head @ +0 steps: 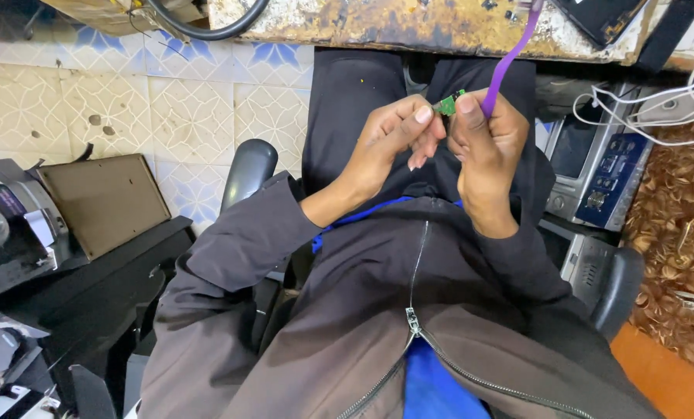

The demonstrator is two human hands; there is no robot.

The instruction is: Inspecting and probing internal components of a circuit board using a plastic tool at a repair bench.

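Both hands [440, 136] pinch small green circuit board [445, 104], purple cable [505, 65] attached

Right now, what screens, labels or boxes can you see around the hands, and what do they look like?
Dark blank screen set in a grey metal device, right of the hands.
Blue rectangular control panel with small knobs, beside that screen.
Flat brown cardboard-like panel, leaning at left.
Black device with a white label, far left.

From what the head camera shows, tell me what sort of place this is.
Probably a small electronics repair workshop. Both hands, left hand and right hand, pinch a tiny green circuit board on a purple cable; electronic units and loose white wires crowd a worn workbench.
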